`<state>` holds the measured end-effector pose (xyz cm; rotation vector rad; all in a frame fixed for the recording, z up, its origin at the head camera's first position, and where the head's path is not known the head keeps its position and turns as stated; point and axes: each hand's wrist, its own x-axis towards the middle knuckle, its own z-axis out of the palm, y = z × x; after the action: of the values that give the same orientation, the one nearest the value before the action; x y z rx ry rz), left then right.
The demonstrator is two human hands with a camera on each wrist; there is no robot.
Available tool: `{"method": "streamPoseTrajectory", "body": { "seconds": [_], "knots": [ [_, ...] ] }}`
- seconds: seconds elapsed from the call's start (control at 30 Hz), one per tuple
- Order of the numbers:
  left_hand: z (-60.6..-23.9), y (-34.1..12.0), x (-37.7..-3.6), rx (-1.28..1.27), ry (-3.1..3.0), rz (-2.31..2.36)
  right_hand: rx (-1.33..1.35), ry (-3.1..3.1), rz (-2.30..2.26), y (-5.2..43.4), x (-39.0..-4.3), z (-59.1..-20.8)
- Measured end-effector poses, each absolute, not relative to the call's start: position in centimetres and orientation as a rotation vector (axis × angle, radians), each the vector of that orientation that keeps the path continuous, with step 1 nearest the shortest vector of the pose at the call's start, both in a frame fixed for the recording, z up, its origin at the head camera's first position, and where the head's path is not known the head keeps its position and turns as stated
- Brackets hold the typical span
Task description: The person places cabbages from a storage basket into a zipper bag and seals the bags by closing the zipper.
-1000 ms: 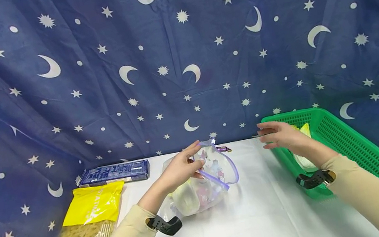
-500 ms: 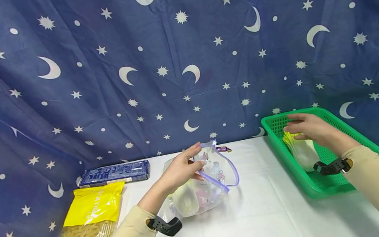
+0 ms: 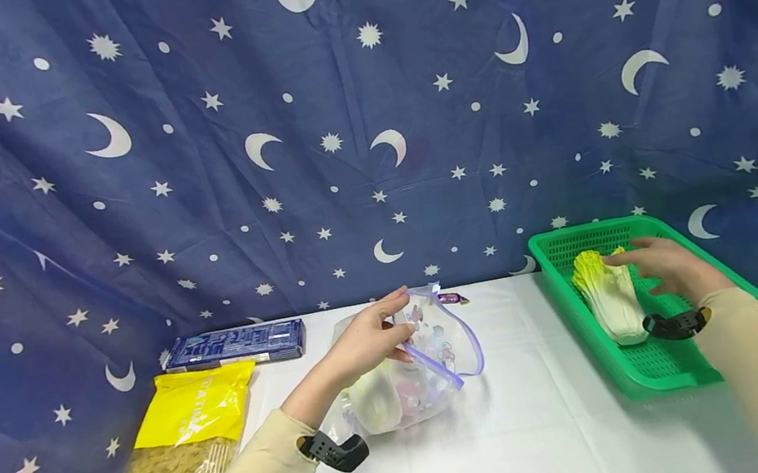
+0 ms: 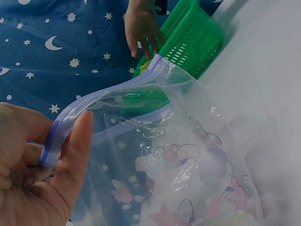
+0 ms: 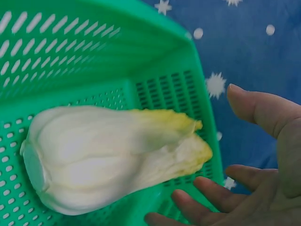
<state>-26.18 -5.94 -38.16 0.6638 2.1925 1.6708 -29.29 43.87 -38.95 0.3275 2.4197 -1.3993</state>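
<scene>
On the white table (image 3: 538, 445) the left hand (image 3: 367, 340) pinches the rim of a clear zip bag (image 3: 438, 353), holding its mouth apart; inside the green basket (image 3: 734, 309) a cabbage (image 3: 610, 297) lies, the right hand (image 3: 666, 266) spread loosely just beside it, grasping nothing.

Your tabletop from left to right: pasta and box, zip bag, basket.
On the white tabletop (image 3: 538, 445), the yellow plastic bag of pasta (image 3: 168, 464) lies at your near left, with the flat dark-blue cardboard box (image 3: 237, 346) just behind it against the star-printed blue cloth backdrop (image 3: 356, 105). The clear plastic zip bag with cartoon prints (image 3: 413, 366) sits in the middle under your left hand (image 3: 367, 340). The green perforated plastic basket (image 3: 742, 308) stands at the right, well apart, with the pale napa cabbage (image 3: 610, 297) lying inside it, just left of your right hand (image 3: 666, 266). A small wrapped candy (image 3: 453, 299) lies behind the zip bag.
</scene>
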Motion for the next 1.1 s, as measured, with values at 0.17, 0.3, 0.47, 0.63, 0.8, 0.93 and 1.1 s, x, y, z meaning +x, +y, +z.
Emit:
{"method": "streamPoseTrajectory", "body": {
  "seconds": [0.17,0.3,0.47,0.63,0.8,0.93,1.1],
  "knots": [
    [-38.3,-6.0,-26.2,0.671,2.188,1.676,0.349,2.356,-1.375,44.6,-29.1,-40.0],
    [-38.3,-6.0,-26.1,0.669,2.188,1.676,0.363,2.270,-1.401,45.0,-29.1,-41.1],
    [-38.3,-5.9,-26.0,0.664,2.180,1.681,0.404,2.173,-1.459,45.4,-29.4,-42.5],
    [-38.2,-6.1,-26.0,0.654,2.177,1.685,0.413,2.115,-1.495,45.3,-29.2,-43.0],
    [-38.2,-6.0,-25.9,0.659,2.173,1.681,0.363,2.129,-1.448,45.6,-28.9,-43.3],
    [-38.3,-6.0,-26.0,0.657,2.171,1.686,0.320,2.149,-1.412,45.8,-28.8,-43.6],
    [-38.4,-6.0,-26.0,0.657,2.174,1.680,0.298,2.113,-1.443,45.9,-28.7,-43.9]
  ]
}}
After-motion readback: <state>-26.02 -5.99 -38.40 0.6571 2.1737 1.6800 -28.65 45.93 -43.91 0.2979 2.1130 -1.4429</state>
